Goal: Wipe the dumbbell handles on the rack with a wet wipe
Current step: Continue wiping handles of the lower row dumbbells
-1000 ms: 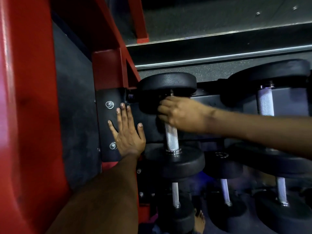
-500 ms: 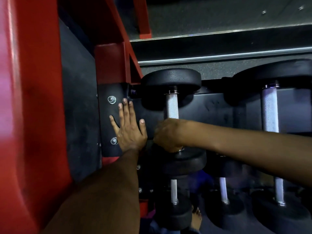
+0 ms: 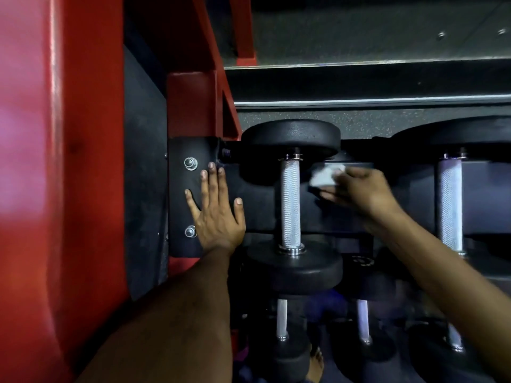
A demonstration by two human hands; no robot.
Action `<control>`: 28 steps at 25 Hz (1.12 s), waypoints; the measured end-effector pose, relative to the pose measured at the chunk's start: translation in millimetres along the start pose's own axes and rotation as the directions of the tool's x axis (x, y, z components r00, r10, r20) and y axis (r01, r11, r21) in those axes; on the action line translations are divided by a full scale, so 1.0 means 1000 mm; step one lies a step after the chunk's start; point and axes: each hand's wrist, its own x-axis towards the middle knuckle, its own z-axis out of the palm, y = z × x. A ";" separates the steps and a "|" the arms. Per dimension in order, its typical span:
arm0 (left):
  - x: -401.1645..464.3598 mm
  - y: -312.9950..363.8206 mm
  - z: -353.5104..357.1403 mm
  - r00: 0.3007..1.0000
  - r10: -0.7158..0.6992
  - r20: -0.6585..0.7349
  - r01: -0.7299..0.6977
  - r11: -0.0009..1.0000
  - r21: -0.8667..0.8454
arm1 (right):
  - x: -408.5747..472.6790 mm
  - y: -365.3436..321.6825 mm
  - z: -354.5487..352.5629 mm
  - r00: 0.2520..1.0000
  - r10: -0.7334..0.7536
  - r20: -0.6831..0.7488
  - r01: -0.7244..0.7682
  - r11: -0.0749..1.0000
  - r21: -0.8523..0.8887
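Observation:
A black dumbbell with a knurled silver handle (image 3: 289, 203) lies on the top shelf of the rack, its full handle bare. My right hand (image 3: 359, 192) is just right of that handle, off it, pinching a crumpled white wet wipe (image 3: 326, 175). My left hand (image 3: 215, 208) rests flat with spread fingers on the rack's black end plate (image 3: 179, 200) beside two bolts. A second, larger dumbbell with a silver handle (image 3: 450, 205) sits further right on the same shelf.
A red steel upright (image 3: 55, 189) fills the left side. Several smaller dumbbells (image 3: 282, 322) sit on the lower shelf. Part of a bare foot (image 3: 315, 363) shows at the bottom. Grey flooring and a metal rail (image 3: 359, 102) lie beyond the rack.
My right hand slid down the first handle, then let go and moved right and up, so the wipe now shows. The left hand stayed on the end plate.

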 end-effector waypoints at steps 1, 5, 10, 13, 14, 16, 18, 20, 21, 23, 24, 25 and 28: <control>0.000 0.000 0.000 1.000 0.000 -0.001 0.000 1.000 0.003 | 0.001 -0.009 0.024 0.998 0.066 0.021 -0.068 0.984 0.163; 0.000 0.000 0.000 1.000 0.008 -0.013 -0.008 1.000 0.027 | -0.019 -0.026 0.096 0.997 0.037 0.069 -0.036 0.999 -0.014; 0.001 -0.002 0.000 0.999 0.017 -0.030 -0.016 0.999 0.033 | 0.004 -0.024 0.097 0.992 0.119 -0.038 -0.121 0.992 -0.036; -0.001 0.000 -0.001 0.999 0.020 -0.030 -0.019 0.999 0.033 | -0.007 -0.023 0.106 0.996 0.086 -0.019 -0.088 0.984 -0.156; 0.000 0.000 -0.001 1.000 0.016 -0.024 -0.015 0.999 0.033 | -0.007 -0.018 0.103 0.996 0.089 -0.006 -0.088 0.983 -0.161; 0.000 0.000 0.000 1.000 0.010 -0.020 -0.009 1.000 0.026 | 0.006 -0.017 0.089 0.993 0.121 0.016 -0.122 0.991 0.062; -0.001 -0.001 0.000 1.000 0.007 -0.019 -0.007 1.000 0.015 | 0.011 -0.012 0.081 0.983 0.164 0.086 -0.182 0.941 0.286; 0.000 -0.001 0.000 1.000 0.016 -0.024 -0.015 1.000 0.023 | 0.001 -0.016 0.089 0.993 0.108 0.046 -0.115 0.977 0.178; 0.000 -0.002 0.000 1.000 0.017 -0.022 -0.017 0.999 0.028 | -0.007 -0.017 0.098 0.997 0.068 0.038 -0.069 0.997 0.026; 0.000 -0.002 0.000 1.000 0.019 -0.025 -0.018 0.999 0.030 | -0.013 -0.014 0.106 0.999 0.037 -0.013 -0.039 0.984 -0.173; 0.000 -0.002 0.000 1.000 0.017 -0.026 -0.016 0.999 0.028 | -0.005 -0.014 0.100 0.998 0.067 -0.003 -0.067 0.994 -0.083; 0.000 -0.002 0.000 1.000 0.014 -0.025 -0.013 1.000 0.024 | 0.006 -0.019 0.087 0.988 0.120 0.095 -0.134 0.980 0.150; 0.001 -0.001 0.000 1.000 0.005 -0.021 -0.005 1.000 0.003 | 0.024 -0.011 0.054 0.868 0.115 0.483 -0.338 0.849 0.406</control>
